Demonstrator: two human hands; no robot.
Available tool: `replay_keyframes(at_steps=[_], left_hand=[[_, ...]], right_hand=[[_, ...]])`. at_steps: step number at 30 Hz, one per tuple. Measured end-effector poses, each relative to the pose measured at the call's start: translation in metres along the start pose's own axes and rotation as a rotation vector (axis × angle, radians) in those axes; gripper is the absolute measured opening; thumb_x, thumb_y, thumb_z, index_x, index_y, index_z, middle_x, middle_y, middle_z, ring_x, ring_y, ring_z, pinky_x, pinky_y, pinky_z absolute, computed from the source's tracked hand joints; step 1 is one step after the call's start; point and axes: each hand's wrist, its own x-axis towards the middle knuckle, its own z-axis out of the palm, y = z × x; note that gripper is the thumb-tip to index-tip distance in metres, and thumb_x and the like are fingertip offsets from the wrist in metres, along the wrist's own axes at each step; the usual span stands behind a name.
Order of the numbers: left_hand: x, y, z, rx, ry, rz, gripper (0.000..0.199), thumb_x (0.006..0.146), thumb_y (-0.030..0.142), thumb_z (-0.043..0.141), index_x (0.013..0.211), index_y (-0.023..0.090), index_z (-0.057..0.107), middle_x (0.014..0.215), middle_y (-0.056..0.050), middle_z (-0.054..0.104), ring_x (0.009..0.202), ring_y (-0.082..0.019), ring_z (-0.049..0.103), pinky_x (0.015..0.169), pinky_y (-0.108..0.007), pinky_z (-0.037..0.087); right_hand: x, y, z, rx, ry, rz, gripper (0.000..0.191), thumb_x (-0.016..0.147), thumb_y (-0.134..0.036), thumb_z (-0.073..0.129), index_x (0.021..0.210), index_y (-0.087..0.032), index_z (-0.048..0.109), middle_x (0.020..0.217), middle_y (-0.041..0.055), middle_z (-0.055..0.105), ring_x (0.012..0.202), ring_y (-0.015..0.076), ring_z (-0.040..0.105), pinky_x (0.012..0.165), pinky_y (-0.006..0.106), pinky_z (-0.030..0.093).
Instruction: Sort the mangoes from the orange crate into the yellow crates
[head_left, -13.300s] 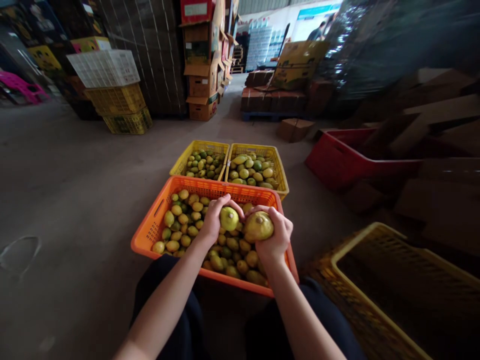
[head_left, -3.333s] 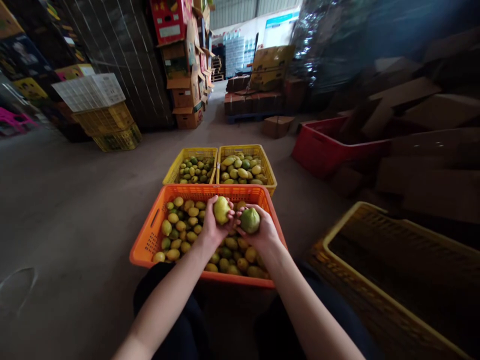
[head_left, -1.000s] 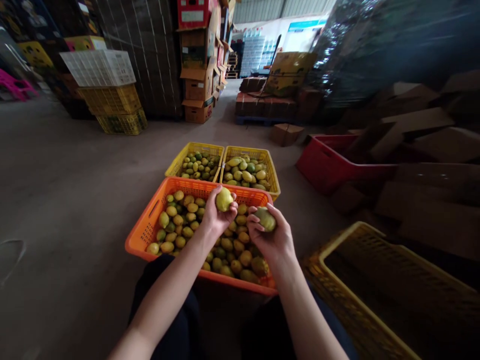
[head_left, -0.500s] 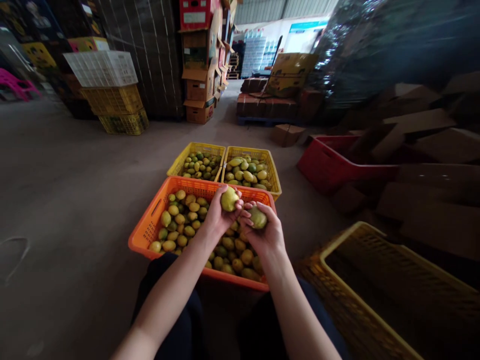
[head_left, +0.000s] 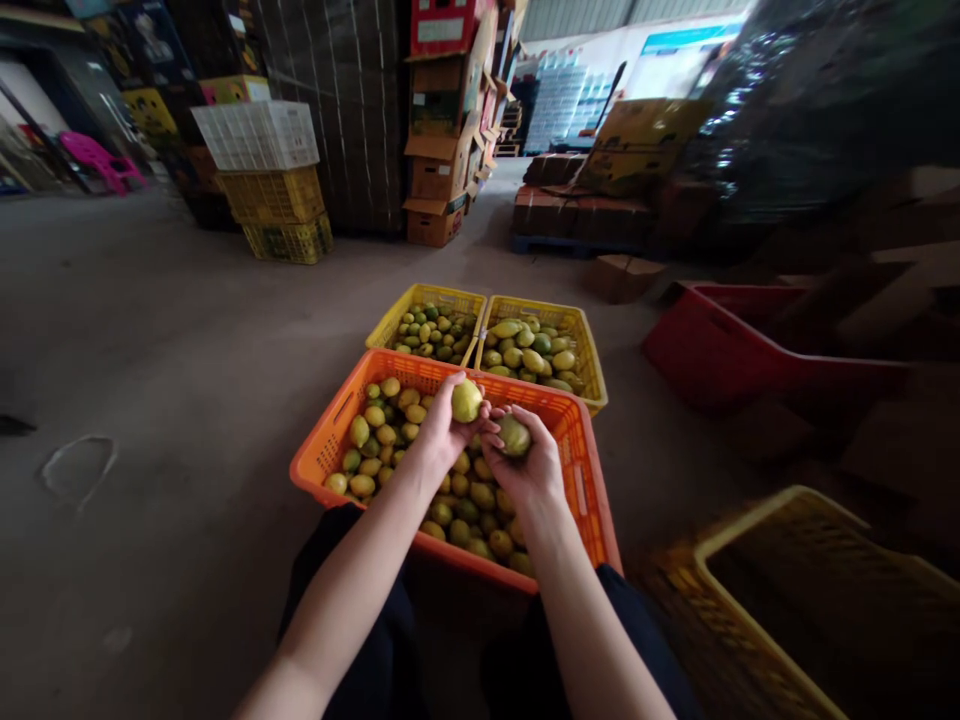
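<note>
My left hand is closed round a yellow-green lemon, its thumb along the fruit's upper side. Just to the right, my right hand grips a duller, greener lemon. The fingertips of both hands meet or nearly meet between the two fruits. Beneath them stands an orange plastic crate filled with yellow and green lemons; my forearms cover part of it.
Two yellow crates of lemons sit beyond the orange one. To the right are a red crate and a yellow crate. Stacked crates and cardboard boxes stand farther back.
The view has turned left, so the crates and background appear farther right. Both hands still hold their lemons in nearly the same pose.
</note>
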Motion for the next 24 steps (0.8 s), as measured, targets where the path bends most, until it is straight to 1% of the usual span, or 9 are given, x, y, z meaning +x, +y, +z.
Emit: replay_keyframes(at_steps=[4,8,10,12,16,18,20,22,24], left_hand=[[-0.001,0.003,-0.002,0.012,0.080,0.026,0.019,0.081,0.028,0.052,0.073,0.012,0.056,0.060,-0.001,0.056,0.046,-0.009,0.054,0.049,-0.022,0.052],[-0.002,0.003,-0.001,0.032,0.110,0.004,0.020,0.080,0.029,0.052,0.071,0.012,0.056,0.057,-0.001,0.055,0.048,-0.010,0.055,0.049,-0.023,0.052],[-0.002,0.002,0.002,0.053,0.115,0.008,0.020,0.080,0.030,0.052,0.071,0.012,0.056,0.056,-0.001,0.055,0.050,-0.011,0.057,0.049,-0.023,0.052],[-0.003,0.001,0.006,0.089,0.125,0.023,0.020,0.079,0.031,0.054,0.070,0.013,0.056,0.055,-0.001,0.055,0.052,-0.012,0.058,0.050,-0.023,0.052],[-0.007,-0.001,0.014,0.167,0.140,0.145,0.020,0.070,0.032,0.066,0.069,0.014,0.056,0.055,0.002,0.055,0.051,-0.011,0.059,0.051,-0.021,0.051],[-0.009,-0.002,0.016,0.201,0.121,0.187,0.022,0.066,0.032,0.068,0.070,0.014,0.057,0.056,0.002,0.056,0.051,-0.011,0.059,0.051,-0.021,0.050],[-0.010,-0.003,0.017,0.229,0.094,0.185,0.024,0.064,0.034,0.069,0.071,0.014,0.057,0.057,0.001,0.057,0.053,-0.012,0.059,0.051,-0.022,0.050],[-0.010,-0.005,0.016,0.242,0.087,0.167,0.027,0.063,0.036,0.070,0.070,0.014,0.057,0.059,0.000,0.058,0.054,-0.013,0.060,0.052,-0.023,0.050],[-0.009,-0.006,0.015,0.243,0.095,0.155,0.027,0.062,0.035,0.071,0.070,0.014,0.056,0.062,0.000,0.059,0.056,-0.013,0.060,0.053,-0.023,0.051]], right_hand=[[0.004,0.006,-0.002,-0.040,-0.027,0.032,0.007,0.065,-0.011,0.060,0.071,-0.013,0.057,0.067,0.0020,0.061,0.053,0.0073,0.052,0.040,0.014,0.041],[0.003,0.006,-0.002,-0.073,-0.011,0.032,0.006,0.064,-0.012,0.060,0.069,-0.014,0.058,0.066,0.0013,0.061,0.052,0.0071,0.052,0.039,0.014,0.041],[0.001,0.005,0.000,-0.104,-0.001,0.001,0.006,0.063,-0.012,0.061,0.069,-0.014,0.059,0.066,0.0010,0.061,0.051,0.0071,0.052,0.039,0.015,0.041],[-0.002,0.004,0.002,-0.170,0.023,-0.063,0.008,0.062,-0.014,0.063,0.068,-0.015,0.060,0.065,0.0002,0.062,0.051,0.0075,0.052,0.040,0.015,0.042],[-0.007,0.000,0.006,-0.331,0.040,-0.209,0.012,0.058,-0.016,0.069,0.067,-0.016,0.061,0.062,-0.0018,0.062,0.050,0.0085,0.054,0.039,0.017,0.042],[-0.008,-0.002,0.006,-0.331,0.046,-0.190,0.012,0.058,-0.017,0.069,0.067,-0.016,0.061,0.063,-0.0014,0.063,0.050,0.0086,0.054,0.041,0.017,0.044],[-0.009,-0.006,0.006,-0.300,0.069,-0.127,0.011,0.058,-0.018,0.069,0.065,-0.015,0.061,0.063,-0.0004,0.064,0.050,0.0082,0.054,0.042,0.017,0.046],[-0.009,-0.009,0.005,-0.281,0.073,-0.074,0.010,0.058,-0.017,0.068,0.064,-0.015,0.061,0.061,-0.0001,0.063,0.049,0.0079,0.053,0.040,0.016,0.044],[-0.009,-0.012,0.003,-0.276,0.047,-0.057,0.011,0.058,-0.017,0.068,0.064,-0.015,0.060,0.060,-0.0003,0.062,0.048,0.0078,0.052,0.036,0.015,0.040]])
